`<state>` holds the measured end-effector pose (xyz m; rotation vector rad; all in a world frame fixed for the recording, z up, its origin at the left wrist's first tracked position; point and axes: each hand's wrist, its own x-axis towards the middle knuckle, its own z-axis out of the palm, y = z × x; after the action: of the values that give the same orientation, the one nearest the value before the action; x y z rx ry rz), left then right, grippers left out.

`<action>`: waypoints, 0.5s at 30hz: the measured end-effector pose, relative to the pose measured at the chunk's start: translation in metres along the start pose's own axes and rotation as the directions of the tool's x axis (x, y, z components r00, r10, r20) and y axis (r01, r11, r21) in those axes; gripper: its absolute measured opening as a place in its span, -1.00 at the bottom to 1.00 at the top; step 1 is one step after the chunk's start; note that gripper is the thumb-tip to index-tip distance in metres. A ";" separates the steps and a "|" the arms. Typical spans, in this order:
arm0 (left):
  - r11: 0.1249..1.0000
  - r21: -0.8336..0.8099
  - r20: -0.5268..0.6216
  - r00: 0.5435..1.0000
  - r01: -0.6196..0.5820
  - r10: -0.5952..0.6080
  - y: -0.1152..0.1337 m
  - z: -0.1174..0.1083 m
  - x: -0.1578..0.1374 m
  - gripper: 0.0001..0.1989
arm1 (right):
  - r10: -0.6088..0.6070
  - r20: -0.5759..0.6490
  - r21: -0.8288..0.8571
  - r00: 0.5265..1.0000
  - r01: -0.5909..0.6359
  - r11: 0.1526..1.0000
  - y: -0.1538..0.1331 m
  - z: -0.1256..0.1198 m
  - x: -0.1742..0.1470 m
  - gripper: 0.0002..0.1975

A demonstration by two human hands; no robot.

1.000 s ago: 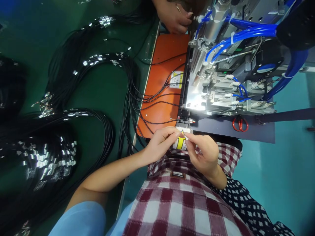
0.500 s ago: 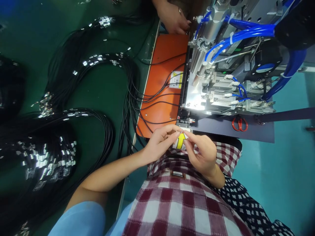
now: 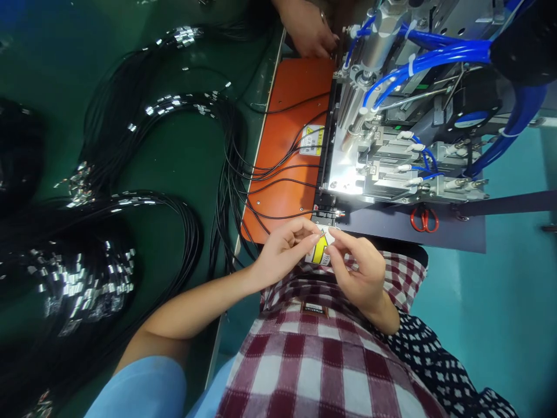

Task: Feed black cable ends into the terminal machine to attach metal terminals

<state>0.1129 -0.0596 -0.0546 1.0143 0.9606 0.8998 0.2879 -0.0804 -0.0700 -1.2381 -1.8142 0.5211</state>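
Note:
My left hand is closed in a pinch in front of the machine's near end. A thin wire end pokes out from its fingertips; the rest of it is hidden by the hand. Just to the right is my right hand, holding nothing, with a small gap between its thumb and index finger. Behind the fingertips shows a white label with a yellow arrow. Slightly above, a black cable with a stripped end rests in the black fixture at the machine's edge.
Black cables run from the green table across an orange plate into the machine. Bundles with shiny ends lie at left. Red-handled scissors lie at right. Another person's hand is at the top.
My right hand has drawn slightly to the right, and its fingertips have parted from the wire end. My left hand has stayed nearly still.

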 end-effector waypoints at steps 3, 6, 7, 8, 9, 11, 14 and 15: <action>1.000 0.018 -0.007 1.000 -0.003 0.003 0.000 0.000 -0.001 -0.79 | 0.001 0.014 0.000 1.000 -0.001 1.000 -0.001 -0.001 0.000 -0.70; 0.999 0.040 -0.007 1.000 -0.009 0.009 -0.001 0.000 -0.001 -0.80 | 0.061 0.020 0.078 0.998 -0.062 0.995 -0.002 -0.001 0.000 -0.72; 0.999 0.042 -0.008 1.000 -0.011 0.011 -0.001 0.000 -0.002 -0.81 | 0.079 0.023 0.103 0.997 -0.081 0.991 -0.002 -0.001 -0.001 -0.72; 0.999 0.038 -0.008 1.000 -0.011 0.011 -0.001 0.000 -0.002 -0.81 | 0.091 0.025 0.118 0.995 -0.094 0.989 -0.003 -0.001 -0.001 -0.72; 0.999 0.031 -0.009 1.000 -0.010 0.010 -0.001 0.001 -0.002 -0.82 | 0.096 0.027 0.124 0.995 -0.099 0.987 -0.003 -0.001 -0.002 -0.71; 1.000 0.013 -0.012 1.000 -0.005 0.005 -0.001 0.001 -0.002 -0.82 | 0.088 0.028 0.124 0.996 -0.091 0.988 -0.004 -0.001 -0.003 -0.69; 1.000 -0.003 -0.023 1.000 0.004 -0.004 -0.001 0.002 -0.002 -0.81 | 0.022 0.030 0.071 0.999 -0.024 0.997 -0.005 0.000 -0.005 -0.62; 1.000 0.001 -0.028 1.000 0.007 -0.007 -0.001 0.002 -0.001 -0.81 | -0.017 0.031 0.032 0.999 0.016 0.999 -0.005 0.000 -0.006 -0.60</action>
<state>0.1147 -0.0616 -0.0542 1.0008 0.9873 0.9094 0.2858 -0.0872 -0.0692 -1.1983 -1.8341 0.5606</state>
